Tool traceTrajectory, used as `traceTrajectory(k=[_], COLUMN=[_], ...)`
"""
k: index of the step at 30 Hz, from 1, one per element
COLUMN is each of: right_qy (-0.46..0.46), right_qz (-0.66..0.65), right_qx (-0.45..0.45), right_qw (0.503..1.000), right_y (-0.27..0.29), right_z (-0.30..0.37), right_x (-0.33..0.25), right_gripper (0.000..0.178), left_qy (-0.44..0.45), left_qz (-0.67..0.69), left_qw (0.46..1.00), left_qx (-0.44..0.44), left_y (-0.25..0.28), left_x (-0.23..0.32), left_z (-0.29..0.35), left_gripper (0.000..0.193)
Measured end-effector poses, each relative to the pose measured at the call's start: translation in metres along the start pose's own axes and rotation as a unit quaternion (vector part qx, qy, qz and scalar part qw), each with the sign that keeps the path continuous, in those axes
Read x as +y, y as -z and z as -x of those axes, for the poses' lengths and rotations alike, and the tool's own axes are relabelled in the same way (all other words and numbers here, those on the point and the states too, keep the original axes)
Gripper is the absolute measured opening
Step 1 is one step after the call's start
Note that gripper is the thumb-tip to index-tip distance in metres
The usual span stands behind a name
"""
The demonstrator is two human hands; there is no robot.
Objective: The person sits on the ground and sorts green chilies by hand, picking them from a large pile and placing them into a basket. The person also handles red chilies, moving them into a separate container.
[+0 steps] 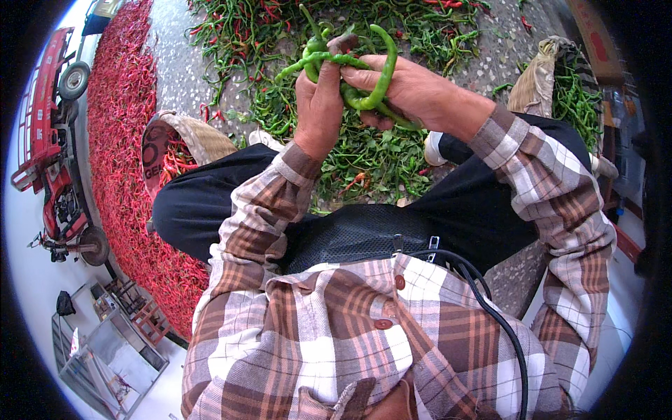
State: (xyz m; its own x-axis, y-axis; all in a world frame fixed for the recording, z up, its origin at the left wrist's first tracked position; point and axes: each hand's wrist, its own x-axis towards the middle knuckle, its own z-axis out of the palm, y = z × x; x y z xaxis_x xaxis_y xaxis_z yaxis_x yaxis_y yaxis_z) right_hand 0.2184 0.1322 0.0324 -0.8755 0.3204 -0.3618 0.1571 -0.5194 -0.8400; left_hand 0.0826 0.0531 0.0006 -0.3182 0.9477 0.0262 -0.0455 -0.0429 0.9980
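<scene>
Up in front of me, my two hands are close together over a layer of peppers. My left hand [320, 105] is closed round green chili peppers [313, 49], its thumb pressed along them. Beside it, my right hand [413, 87] grips more green chili peppers, among them a long curved one [386, 73] that arches above the fingers. Some peppers cross from one hand to the other. Beneath the hands lies a spread of green peppers and leaves [378, 161] with a few red ones mixed in.
At my left stands an open sack [199, 140] with red peppers in it. Another sack [537, 87] at my right borders green peppers [575, 112]. A broad bed of red peppers [122, 119] covers the floor at far left, beside a red three-wheeled cart [45, 119].
</scene>
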Motion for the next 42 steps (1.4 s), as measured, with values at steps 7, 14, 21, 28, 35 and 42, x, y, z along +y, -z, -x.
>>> traceTrajectory(k=[7,14,21,28,35,42], right_qy=[-0.06,-0.005,0.075,0.027,0.063,0.127], right_qz=[0.102,0.139,0.096,0.069,0.139,0.191], right_qx=[-0.053,0.074,0.293,0.309,0.304,0.251], right_qw=[0.992,0.987,0.948,0.948,0.94,0.94], right_y=[0.008,0.034,0.059,0.057,0.069,0.067], right_z=[-0.001,0.018,0.03,0.03,0.024,0.011], right_x=[-0.001,-0.043,-0.071,-0.08,-0.072,-0.042], right_gripper=[0.022,0.023,0.015,0.024,0.017,0.02], left_qy=[-0.067,0.071,0.139,0.172,0.414,0.411], left_qz=[0.046,0.07,-0.528,-0.667,-0.186,-0.022], left_qw=[0.994,0.993,0.816,0.716,0.877,0.904], left_qx=[-0.078,0.06,-0.189,-0.117,-0.156,-0.115], left_y=[0.003,0.075,0.069,-0.003,0.063,0.101], left_x=[-0.015,-0.039,-0.159,-0.259,-0.23,-0.13], left_z=[-0.005,-0.046,-0.045,-0.076,-0.096,-0.06], left_gripper=[0.056,0.072,0.037,0.046,0.021,0.03])
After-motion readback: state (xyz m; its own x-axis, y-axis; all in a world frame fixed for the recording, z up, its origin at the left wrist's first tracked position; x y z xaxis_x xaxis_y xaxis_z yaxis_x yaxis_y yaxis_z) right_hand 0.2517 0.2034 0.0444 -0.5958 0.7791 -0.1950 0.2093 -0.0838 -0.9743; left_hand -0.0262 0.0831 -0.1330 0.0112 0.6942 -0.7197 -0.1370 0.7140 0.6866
